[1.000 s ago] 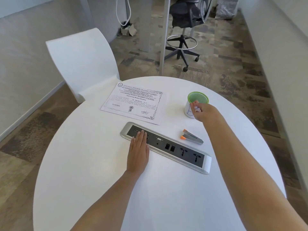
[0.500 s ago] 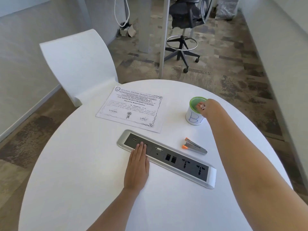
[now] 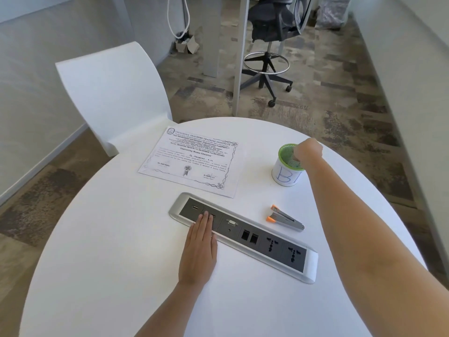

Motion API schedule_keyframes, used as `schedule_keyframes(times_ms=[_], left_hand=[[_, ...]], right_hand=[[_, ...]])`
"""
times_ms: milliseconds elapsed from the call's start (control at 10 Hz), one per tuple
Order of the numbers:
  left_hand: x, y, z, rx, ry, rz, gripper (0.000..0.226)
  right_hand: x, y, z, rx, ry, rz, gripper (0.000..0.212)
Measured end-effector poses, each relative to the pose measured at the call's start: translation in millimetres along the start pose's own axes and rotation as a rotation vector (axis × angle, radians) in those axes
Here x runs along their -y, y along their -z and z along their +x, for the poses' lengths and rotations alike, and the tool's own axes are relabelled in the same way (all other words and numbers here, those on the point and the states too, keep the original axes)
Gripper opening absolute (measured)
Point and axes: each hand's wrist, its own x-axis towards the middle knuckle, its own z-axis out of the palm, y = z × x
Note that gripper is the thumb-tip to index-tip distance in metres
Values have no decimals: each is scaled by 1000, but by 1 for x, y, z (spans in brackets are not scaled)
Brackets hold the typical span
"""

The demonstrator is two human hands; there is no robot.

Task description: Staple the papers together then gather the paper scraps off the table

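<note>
The printed papers (image 3: pixel 192 161) lie flat at the far middle of the round white table (image 3: pixel 109 251). A grey stapler (image 3: pixel 285 218) with orange tips lies to their right, nearer me. A white cup (image 3: pixel 286 177) with a green mesh rim stands at the far right. My right hand (image 3: pixel 309 149) hangs over the cup with its bunched fingers pointing down into the opening; whatever they hold is hidden. My left hand (image 3: pixel 200 249) lies flat on the table, palm down, empty, with its fingertips on the socket panel. I see no loose scraps on the table.
A long grey socket panel (image 3: pixel 267 242) is set into the table's middle, running diagonally. A white curved chair (image 3: pixel 111 93) stands at the far left edge. Beyond the table are a white post (image 3: pixel 239 57) and a black office chair (image 3: pixel 269 32) on the carpet.
My right hand, pinching small white scraps, rose from the cup's side to above its rim and dipped its fingers inside. The left hand stayed put.
</note>
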Motion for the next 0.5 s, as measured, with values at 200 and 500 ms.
schedule_keyframes(times_ms=[200,500], left_hand=[[-2,6,-1,26,10,-35,58],[5,10,-10,29,2,-90,64]], right_hand=[[-13,-2,-22,-202,240,-68,24],[-49,-3,-58,-260,498,-319,28]])
